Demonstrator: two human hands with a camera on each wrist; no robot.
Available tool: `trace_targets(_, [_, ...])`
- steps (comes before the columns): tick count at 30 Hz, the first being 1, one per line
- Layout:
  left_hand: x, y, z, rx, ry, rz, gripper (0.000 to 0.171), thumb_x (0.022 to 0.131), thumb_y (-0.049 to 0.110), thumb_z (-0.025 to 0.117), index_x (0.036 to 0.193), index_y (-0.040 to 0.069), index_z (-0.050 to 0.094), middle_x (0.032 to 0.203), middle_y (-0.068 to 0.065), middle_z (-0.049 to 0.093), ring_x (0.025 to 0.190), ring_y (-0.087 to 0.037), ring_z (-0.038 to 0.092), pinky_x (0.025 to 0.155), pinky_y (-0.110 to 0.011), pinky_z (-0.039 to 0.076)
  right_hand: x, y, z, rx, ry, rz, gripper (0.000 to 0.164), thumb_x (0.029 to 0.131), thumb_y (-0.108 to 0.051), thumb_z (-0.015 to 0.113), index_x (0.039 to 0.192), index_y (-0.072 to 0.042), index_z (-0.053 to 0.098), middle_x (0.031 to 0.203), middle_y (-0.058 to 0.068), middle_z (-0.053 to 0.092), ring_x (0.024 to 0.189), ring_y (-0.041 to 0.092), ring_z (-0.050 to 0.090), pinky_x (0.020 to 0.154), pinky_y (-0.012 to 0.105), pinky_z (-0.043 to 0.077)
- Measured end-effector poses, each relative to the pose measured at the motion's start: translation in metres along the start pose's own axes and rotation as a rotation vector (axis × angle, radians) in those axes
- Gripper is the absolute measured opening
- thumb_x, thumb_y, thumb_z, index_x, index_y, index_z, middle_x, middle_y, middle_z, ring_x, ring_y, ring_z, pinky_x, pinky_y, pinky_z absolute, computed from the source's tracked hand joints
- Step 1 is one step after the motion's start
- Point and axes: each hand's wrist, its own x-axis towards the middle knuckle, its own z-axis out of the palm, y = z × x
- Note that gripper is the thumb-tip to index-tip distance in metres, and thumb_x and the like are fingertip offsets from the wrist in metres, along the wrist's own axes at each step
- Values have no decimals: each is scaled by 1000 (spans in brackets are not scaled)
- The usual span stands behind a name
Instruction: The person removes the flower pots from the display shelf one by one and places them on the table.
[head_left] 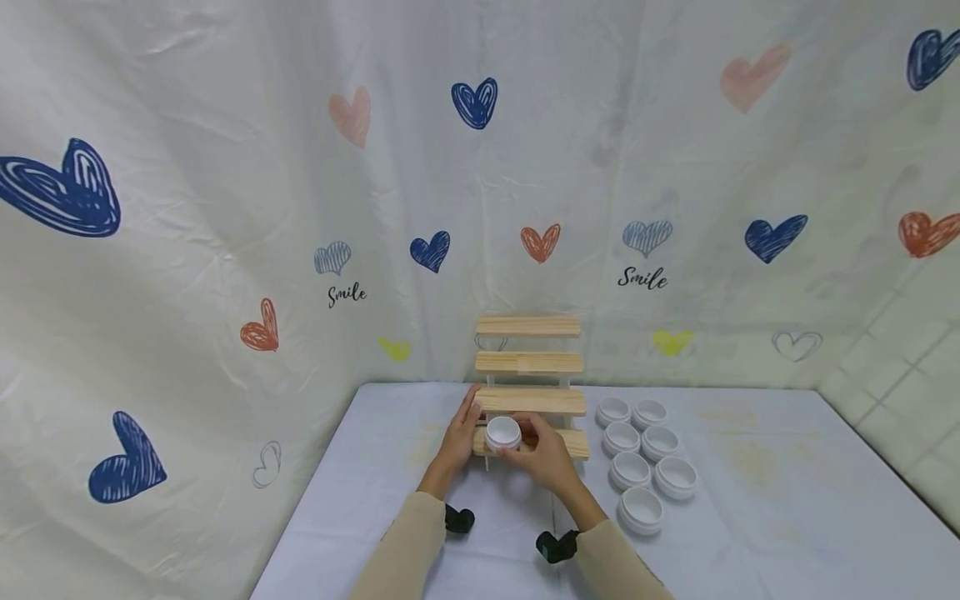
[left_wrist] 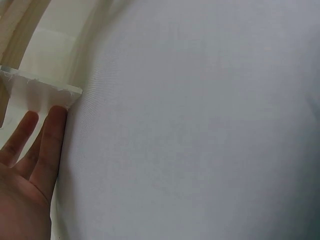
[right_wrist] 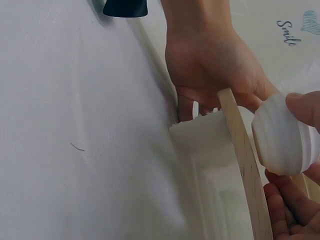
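Observation:
A tiered display rack (head_left: 530, 400) has pale wooden planks on clear side panels. At its lowest plank, my right hand (head_left: 551, 458) holds a small round white jar (head_left: 503, 433) between thumb and fingers. The right wrist view shows the thumb on one side of the jar (right_wrist: 280, 135), close against the plank (right_wrist: 245, 160); whether it rests fully on the wood is unclear. My left hand (head_left: 456, 437) is at the rack's left side. Its fingers (left_wrist: 50, 145) extend nearly straight against the clear side panel (left_wrist: 40, 90).
Several more white jars (head_left: 631, 471) stand in two rows to the right of the rack. A white cloth covers the table (head_left: 750, 500). Behind the rack hangs a white curtain (head_left: 555, 150) printed with hearts.

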Motion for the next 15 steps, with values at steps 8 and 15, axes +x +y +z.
trace_targets(8, [-1,2,-1,-5,-23,25,55,112,42,33,164,26,26,167,-12,31,152,-40,32,122,-66,20,-3,0,-3,33,-2,-2,54,78,-18,91,126,-14,66,118,7,71,109,21,65,96,42,55])
trace_targets(15, [-13,31,-10,0,-74,6,53,113,33,36,163,20,27,166,-16,31,152,-42,32,121,-66,23,-5,3,-5,56,0,9,54,79,-20,90,126,-16,66,119,6,71,109,20,65,97,43,55])
